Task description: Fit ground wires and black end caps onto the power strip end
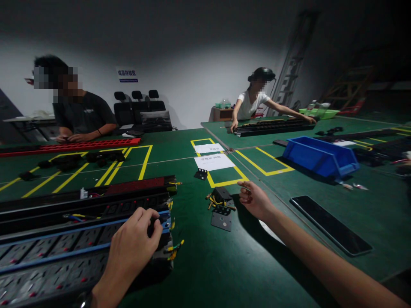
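Observation:
My left hand (pixel 138 235) is curled over the end of a blue-edged power strip (pixel 80 239), thumb and fingers close together. Whatever sits between them is dark and I cannot make it out. More strips lie side by side under and behind it, with yellow and green wire ends (pixel 175 247) sticking out at the right. My right hand (pixel 255 200) hovers above the green table, fingers pinched. Something thin and small seems to be at its fingertips, too small to name. Left of it lie black metal end plates (pixel 221 221) and a small heap of yellow-ended wires (pixel 215 201).
A dark phone (pixel 330 224) and a blue bin (pixel 321 156) are to the right. Paper labels (pixel 214 161) lie inside yellow tape outlines. Across the table, one person (pixel 83 115) is near a red strip (pixel 70 146); another person (pixel 252 105) handles a long black rail (pixel 272 127).

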`<state>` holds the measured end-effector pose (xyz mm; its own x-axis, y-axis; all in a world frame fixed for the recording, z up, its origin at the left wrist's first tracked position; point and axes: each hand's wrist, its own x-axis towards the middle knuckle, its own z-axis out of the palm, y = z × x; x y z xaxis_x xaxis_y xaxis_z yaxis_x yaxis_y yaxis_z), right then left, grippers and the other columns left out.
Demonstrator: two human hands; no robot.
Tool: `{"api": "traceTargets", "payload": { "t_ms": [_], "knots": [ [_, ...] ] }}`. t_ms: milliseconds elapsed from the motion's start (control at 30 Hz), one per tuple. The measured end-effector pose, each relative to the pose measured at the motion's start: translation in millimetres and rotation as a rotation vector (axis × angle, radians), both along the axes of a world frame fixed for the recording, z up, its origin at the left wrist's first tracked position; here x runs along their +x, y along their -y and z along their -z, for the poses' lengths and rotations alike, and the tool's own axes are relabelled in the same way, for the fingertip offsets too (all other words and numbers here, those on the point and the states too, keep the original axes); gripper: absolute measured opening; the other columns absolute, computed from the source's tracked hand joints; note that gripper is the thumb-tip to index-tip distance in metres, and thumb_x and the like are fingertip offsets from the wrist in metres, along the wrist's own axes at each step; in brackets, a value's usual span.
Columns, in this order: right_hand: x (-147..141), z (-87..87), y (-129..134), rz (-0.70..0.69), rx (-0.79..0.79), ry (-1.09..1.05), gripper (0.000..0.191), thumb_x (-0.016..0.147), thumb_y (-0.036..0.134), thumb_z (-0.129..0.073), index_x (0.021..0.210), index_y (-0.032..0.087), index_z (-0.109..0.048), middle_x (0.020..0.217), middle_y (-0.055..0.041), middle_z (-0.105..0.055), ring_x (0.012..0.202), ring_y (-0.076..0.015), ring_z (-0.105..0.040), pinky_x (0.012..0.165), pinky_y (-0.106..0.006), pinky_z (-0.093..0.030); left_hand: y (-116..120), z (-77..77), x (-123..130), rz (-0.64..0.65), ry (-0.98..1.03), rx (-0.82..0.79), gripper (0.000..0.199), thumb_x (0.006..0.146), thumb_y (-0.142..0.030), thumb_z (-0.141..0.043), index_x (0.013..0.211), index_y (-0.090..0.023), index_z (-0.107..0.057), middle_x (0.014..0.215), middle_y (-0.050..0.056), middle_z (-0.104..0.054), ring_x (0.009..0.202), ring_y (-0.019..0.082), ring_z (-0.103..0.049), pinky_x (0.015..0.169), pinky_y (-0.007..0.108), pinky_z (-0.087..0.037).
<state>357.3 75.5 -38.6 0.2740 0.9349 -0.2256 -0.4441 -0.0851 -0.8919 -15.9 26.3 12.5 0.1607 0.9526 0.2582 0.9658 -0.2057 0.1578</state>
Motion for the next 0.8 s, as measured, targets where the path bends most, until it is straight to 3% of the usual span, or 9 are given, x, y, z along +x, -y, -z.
{"api": "traceTargets", "payload": {
  "t_ms": [133,333,800],
  "knots": [
    [-0.1,-0.2,1.3,-0.01,0.012,0.092,0.019,0.076,0.039,-0.072,0.085,0.025,-0.061,0.057,0.0065,-0.035,0.049,-0.011,-0.026,0.048,-0.028,-0.022,-0.3,0.8,-0.1,0.005,-0.001,0.008,0.023,0.099,-0.031,-0.046,0.1,-0.026,-0.069,0.102,0.003,-0.07,0.085,0.019,-0.07,0.067,0.029,-0.045],
    [-2.8,-2.9,2.4,0.012,-0.02,0.014,0.016,0.074,0.031,-0.071,0.085,0.023,-0.063,0.059,0.0071,-0.035,0.05,-0.0093,-0.025,0.05,-0.028,-0.02,-0.8,1.1,0.4,-0.005,-0.003,0.0,0.022,0.099,-0.03,-0.047,0.101,-0.026,-0.069,0.103,0.002,-0.07,0.086,0.019,-0.07,0.067,0.029,-0.045],
    [-7.2,-6.4,4.1,0.023,-0.031,-0.021,0.018,0.069,0.031,-0.075,0.082,0.022,-0.065,0.058,0.0069,-0.038,0.05,-0.0086,-0.025,0.047,-0.026,-0.019,-0.7,0.0,0.8,0.003,0.012,-0.003,0.022,0.099,-0.029,-0.048,0.1,-0.026,-0.069,0.102,0.002,-0.07,0.086,0.019,-0.07,0.067,0.028,-0.045]
  ]
}}
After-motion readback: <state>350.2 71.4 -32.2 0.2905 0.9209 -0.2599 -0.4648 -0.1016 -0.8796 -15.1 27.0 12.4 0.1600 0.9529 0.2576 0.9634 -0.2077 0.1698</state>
